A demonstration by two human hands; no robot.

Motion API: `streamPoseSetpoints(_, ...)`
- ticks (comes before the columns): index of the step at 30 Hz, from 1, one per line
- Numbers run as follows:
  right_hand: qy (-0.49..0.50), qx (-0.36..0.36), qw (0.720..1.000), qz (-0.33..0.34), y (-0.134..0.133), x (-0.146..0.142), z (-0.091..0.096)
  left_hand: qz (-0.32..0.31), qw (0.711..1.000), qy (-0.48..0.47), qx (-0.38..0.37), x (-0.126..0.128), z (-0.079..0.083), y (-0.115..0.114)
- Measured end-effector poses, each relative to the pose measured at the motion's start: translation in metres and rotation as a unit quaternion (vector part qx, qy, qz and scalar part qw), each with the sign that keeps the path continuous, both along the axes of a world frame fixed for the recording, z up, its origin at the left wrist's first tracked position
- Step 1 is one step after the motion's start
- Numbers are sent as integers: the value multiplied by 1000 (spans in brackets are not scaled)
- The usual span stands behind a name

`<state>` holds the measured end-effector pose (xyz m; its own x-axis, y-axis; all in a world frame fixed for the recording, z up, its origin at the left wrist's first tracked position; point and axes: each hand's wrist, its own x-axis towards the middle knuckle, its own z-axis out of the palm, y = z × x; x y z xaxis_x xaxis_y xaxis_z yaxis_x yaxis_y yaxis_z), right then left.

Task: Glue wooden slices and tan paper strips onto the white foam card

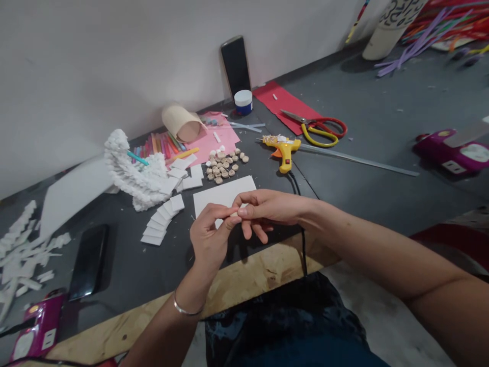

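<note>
My left hand and my right hand meet in front of me above the table. Their fingertips close together on a small pale piece, mostly hidden and too small to identify. Just beneath the hands lies a white card. Beyond it is a cluster of small wooden discs, and to its left runs a fanned row of white paper squares. A yellow hot glue gun lies beyond my right hand, its black cord running down past the table edge.
The dark work surface has a plywood front edge. On it are red-handled scissors, a metal ruler, a white paper-layered form, coloured sticks, a black phone and a magenta power strip.
</note>
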<state>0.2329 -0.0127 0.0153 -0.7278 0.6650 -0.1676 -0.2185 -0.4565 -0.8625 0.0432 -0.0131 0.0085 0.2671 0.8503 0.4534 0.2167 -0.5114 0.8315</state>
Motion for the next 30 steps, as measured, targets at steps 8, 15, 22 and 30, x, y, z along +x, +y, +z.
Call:
streamPoseSetpoints(8,-71,45,994,-71,3,1,0,-19,993,97,58,-1,-1,12)
streamPoseSetpoints(15,-150,59,985,-61,3,-1,2,-64,954,225,187,-9,6,12)
streamPoseSetpoints(22,-122,75,986,-89,2,1,0,-4,981,169,97,-9,4,9)
streamPoseSetpoints(30,-49,60,996,-43,2,4,1,5,997,69,17,-3,3,3)
